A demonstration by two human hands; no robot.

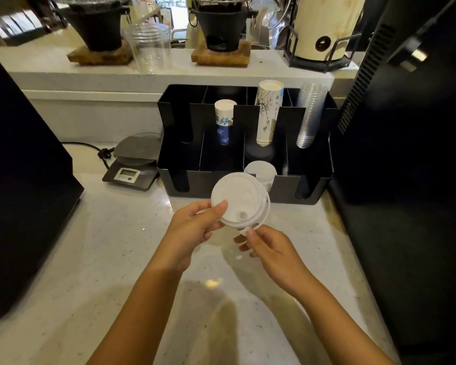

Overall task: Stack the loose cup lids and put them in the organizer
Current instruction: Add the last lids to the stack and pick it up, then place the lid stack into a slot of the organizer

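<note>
Both hands, left (195,222) and right (270,248), pinch a small stack of lids (238,198) by its near rim, held above the worktop just before the organizer (300,188), so stacking looks done; next, lower it into a front compartment

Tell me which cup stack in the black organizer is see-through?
The stack of clear plastic cups in the far-right slot of the organizer. The two other stacks, the short blue-printed one and the tall sketch-printed one, are white paper.
</note>
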